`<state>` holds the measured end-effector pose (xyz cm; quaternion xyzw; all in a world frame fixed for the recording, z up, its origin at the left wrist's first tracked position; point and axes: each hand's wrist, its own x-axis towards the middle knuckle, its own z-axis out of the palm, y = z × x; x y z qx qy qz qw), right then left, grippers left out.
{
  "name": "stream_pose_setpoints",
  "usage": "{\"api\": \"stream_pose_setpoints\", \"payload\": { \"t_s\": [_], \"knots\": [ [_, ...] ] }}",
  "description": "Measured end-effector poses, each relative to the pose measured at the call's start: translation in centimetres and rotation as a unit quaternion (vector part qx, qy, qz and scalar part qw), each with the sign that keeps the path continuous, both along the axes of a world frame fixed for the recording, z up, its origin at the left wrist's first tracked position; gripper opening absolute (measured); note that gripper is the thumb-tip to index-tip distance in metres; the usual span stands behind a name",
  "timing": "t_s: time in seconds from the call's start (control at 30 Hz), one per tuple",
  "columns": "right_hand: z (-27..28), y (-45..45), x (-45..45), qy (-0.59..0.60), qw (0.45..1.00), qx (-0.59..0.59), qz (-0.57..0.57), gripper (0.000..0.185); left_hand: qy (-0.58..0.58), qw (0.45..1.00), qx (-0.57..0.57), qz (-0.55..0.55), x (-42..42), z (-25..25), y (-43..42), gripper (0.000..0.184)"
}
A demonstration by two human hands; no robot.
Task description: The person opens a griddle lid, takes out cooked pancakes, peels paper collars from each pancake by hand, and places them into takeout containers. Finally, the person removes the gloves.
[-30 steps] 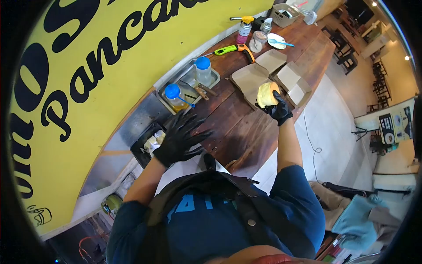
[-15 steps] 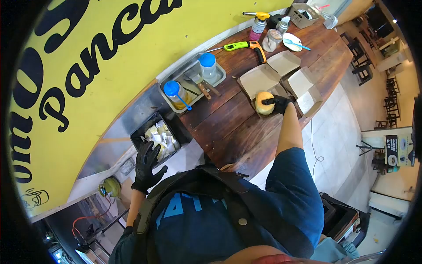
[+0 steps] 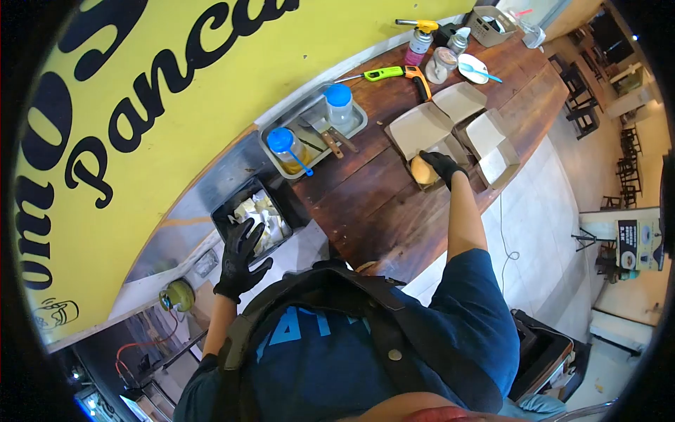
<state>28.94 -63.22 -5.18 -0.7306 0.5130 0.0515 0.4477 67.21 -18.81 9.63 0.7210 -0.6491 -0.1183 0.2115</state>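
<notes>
Bun (image 3: 423, 171) in open carton (image 3: 420, 129), touching right hand (image 3: 443, 167), grip unclear; left hand (image 3: 242, 260) well apart, fingers spread

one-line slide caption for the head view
Gloved right hand on a round cake in an open cardboard box, left hand near a black bin.

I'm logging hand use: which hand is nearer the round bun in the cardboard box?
Right. The right hand is at the bun in the open box; the left hand is well away, overlapping the black bin in view.
</notes>
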Motion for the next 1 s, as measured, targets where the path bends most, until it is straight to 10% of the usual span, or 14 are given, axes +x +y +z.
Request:
{"api": "stream_pose_setpoints", "payload": {
  "t_s": [0.27,0.33,0.37,0.4,0.53,0.6,0.67,0.73,0.9,1.0],
  "knots": [
    [-2.2,-0.3,0.7,0.009,0.995,-0.020,-0.100,0.066,-0.001,0.996,-0.009,0.084,0.4,-0.7,6.3,0.077],
    [-4.8,-1.6,-1.3,0.064,0.976,-0.204,0.047,0.076,0.012,0.994,-0.015,0.104,0.3,-1.1,8.7,0.077],
    [-2.1,1.0,1.0,0.046,0.949,-0.189,-0.250,0.072,0.013,0.992,-0.028,0.121,0.3,-1.7,10.2,0.077],
    [2.1,4.0,3.2,0.073,0.911,-0.254,-0.317,0.068,0.014,0.989,-0.041,0.140,0.2,-2.0,11.7,0.077],
    [6.1,13.8,9.2,-0.173,0.765,-0.604,-0.138,0.038,0.020,0.973,-0.090,0.211,-1.4,-2.1,18.6,0.075],
    [6.2,20.7,14.9,-0.274,0.772,-0.572,0.030,0.039,0.020,0.956,-0.106,0.274,-3.4,-1.2,22.9,0.071],
    [5.1,27.8,20.1,-0.377,0.846,-0.272,0.261,0.041,0.018,0.934,-0.089,0.346,-5.7,-0.9,28.3,0.069],
    [5.2,36.9,26.0,-0.403,0.783,-0.191,0.433,0.042,0.010,0.912,-0.095,0.400,-8.7,-1.4,34.2,0.067],
    [2.6,64.7,32.9,-0.577,0.517,-0.221,0.593,0.032,-0.021,0.825,-0.114,0.553,-18.0,-3.4,50.1,0.057],
    [2.6,78.7,30.2,-0.616,0.595,-0.048,0.514,0.022,0.081,0.737,-0.201,0.640,-24.8,-5.2,59.6,0.058]
  ]
}}
